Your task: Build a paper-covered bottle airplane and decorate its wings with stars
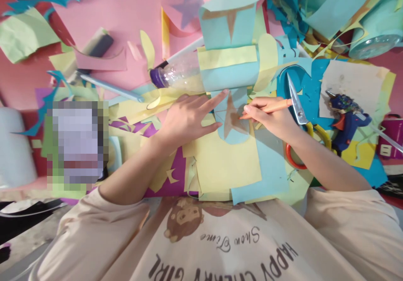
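Observation:
My right hand (pixel 272 115) grips an orange marker (pixel 273 106), its tip on a light blue paper piece (pixel 225 132). On that paper is a brown star shape (pixel 232 117), partly coloured in. My left hand (pixel 189 115) lies with fingers spread, its index fingertip at the paper's upper part and its thumb near the left edge. Just above lies a plastic bottle (pixel 182 73) with a purple cap, wrapped in light blue paper (pixel 229 77) and a pale yellow strip (pixel 228 57). Pale yellow sheets (pixel 226 167) lie underneath the coloured piece.
Scissors (pixel 296 100) with red and yellow handles lie open beside my right wrist. A blue glue gun (pixel 349 127) rests farther right. At left are a pixelated object (pixel 78 138), a light blue pen (pixel 111 87) and paper scraps. A clear container (pixel 376 37) lies at upper right.

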{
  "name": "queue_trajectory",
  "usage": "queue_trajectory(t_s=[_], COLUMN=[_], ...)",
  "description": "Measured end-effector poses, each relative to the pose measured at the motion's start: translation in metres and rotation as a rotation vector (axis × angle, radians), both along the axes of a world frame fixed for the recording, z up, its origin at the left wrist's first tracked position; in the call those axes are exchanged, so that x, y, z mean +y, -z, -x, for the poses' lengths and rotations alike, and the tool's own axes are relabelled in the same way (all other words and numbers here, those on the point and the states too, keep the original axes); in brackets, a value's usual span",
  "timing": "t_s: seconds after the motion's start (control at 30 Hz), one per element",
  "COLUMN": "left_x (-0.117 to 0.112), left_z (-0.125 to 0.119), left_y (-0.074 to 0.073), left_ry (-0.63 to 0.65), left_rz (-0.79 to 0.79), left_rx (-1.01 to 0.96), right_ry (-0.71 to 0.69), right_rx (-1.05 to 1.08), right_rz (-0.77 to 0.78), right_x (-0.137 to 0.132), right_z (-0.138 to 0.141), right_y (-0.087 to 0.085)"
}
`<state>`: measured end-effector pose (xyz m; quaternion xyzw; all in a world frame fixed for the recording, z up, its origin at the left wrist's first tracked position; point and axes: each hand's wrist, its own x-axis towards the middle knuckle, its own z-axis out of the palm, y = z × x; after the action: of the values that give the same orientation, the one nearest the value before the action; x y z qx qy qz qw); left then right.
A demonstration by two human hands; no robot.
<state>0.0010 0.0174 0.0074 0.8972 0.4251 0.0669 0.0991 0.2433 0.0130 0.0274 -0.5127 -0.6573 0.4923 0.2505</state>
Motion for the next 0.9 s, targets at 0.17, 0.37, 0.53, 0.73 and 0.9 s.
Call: queue_trajectory(t_s=[0.17, 0.37, 0.53, 0.73, 0.9], left_x=[-0.0003, 0.0001, 0.0002, -0.0001, 0.0002], left_z=[0.0006, 0.0007, 0.0012, 0.0007, 0.0007], left_y=[0.0014, 0.0025, 0.0026, 0.0024, 0.0016], left_ry=[0.012, 0.002, 0.015, 0.012, 0.012], left_rz=[-0.020, -0.010, -0.028, -0.023, -0.015], left_rx=[-0.010, -0.016, -0.017, -0.002, -0.011], right_ry=[-0.025, -0.049, -0.056, 0.042, 0.031], right_rx=[-0.007, -0.001, 0.045, 0.065, 0.045], right_rz=[-0.021, -0.018, 0.056, -0.006, -0.045], right_x=[-0.0002, 0.0003, 0.0009, -0.0002, -0.0010], right_z=[0.0003, -0.0037, -0.0048, -0.0009, 0.0006], right_y=[0.0000, 0.0059, 0.0057, 0.0040, 0.0022])
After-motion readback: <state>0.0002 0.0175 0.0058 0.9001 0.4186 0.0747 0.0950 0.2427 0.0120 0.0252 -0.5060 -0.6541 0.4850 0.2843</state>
